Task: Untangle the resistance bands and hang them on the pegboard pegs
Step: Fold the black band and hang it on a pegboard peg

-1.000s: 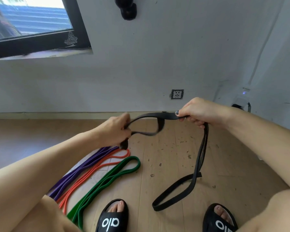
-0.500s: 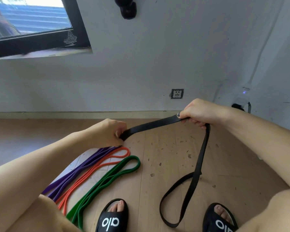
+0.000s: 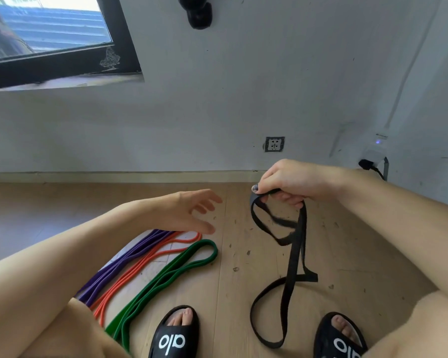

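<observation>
Two slides [image 3: 175,337] stand at the near edge of the wood floor [image 3: 233,293], and the black band [image 3: 291,267] serves as the marker for everything else here. Its lowest loop rests on the floor between the two slides, nearer the right one, while its strands rise, cross and fold over one another on the way up, so it looks not yet fully freed. To the left of the black band, well apart from it, three bands lie flat side by side on the floor: the green band [image 3: 166,275] closest to it, then the orange band [image 3: 140,264], then the purple band [image 3: 124,257] farthest away. These three appear separated from one another, which suggests the untangling is mostly done.

Above the black band's hanging length, the right hand [image 3: 290,182] grasps its top end, fingers curled round a small bunched loop. The left hand [image 3: 192,210] hovers to the left of that top end, apart from it, fingers spread and relaxed, holding nothing and poised over the far ends of the purple and orange bands without touching them.

Beyond the black band stands the wall [image 3: 243,99] with a socket [image 3: 274,144]. A dark fixture [image 3: 198,11] juts from the wall high above; whether it is a peg cannot be told. No band hangs anywhere in view, so by this evidence all hanging remains to do.
</observation>
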A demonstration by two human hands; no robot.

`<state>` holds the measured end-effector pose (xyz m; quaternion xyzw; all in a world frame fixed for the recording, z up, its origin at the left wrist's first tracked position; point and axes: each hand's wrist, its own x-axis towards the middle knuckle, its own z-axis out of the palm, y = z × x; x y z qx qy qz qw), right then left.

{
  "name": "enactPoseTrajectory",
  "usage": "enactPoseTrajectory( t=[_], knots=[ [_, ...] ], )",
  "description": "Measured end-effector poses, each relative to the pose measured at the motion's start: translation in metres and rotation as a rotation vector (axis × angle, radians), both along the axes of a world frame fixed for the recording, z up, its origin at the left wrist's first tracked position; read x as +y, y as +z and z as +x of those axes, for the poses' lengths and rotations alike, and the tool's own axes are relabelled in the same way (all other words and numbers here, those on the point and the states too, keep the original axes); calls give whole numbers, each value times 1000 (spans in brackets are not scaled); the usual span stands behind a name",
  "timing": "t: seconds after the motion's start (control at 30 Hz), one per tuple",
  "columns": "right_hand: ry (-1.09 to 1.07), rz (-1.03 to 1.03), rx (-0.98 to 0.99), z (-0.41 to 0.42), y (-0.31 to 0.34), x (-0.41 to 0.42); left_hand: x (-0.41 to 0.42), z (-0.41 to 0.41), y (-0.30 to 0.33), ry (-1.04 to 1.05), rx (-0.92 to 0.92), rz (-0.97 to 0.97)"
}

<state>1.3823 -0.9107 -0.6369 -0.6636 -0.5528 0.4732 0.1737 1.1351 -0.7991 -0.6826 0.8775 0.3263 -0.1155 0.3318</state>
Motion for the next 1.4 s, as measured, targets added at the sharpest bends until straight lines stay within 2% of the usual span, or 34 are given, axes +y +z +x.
enactPoseTrajectory(
  t=[0.1,0.27,0.43,0.53,0.7,0.8,1.0,1.17,1.3,1.4],
  knots=[
    [0,-4,10,-4,2,2,-15,15,7,-16,-130,-48],
    [5,11,37,-6,4,0,-28,31,17,-69,-326,-24],
    [38,48,88,-7,5,-2,-32,40,16,-66,-410,116],
    [55,73,141,-6,6,-2,-33,43,19,-97,-483,135],
    [147,55,109,-3,6,-4,-18,32,26,-106,-418,87],
    [200,121,-19,-1,2,-5,-13,22,29,-104,-367,69],
    [198,279,-149,-12,1,-5,-10,19,35,-95,-282,124],
    [200,298,-168,-19,0,-5,-23,30,37,-65,-368,42],
    [189,280,-199,-16,-3,-4,-25,28,44,-103,-334,185],
    [174,236,-257,-1,-12,-5,-18,22,49,-31,-407,237]
  ],
)
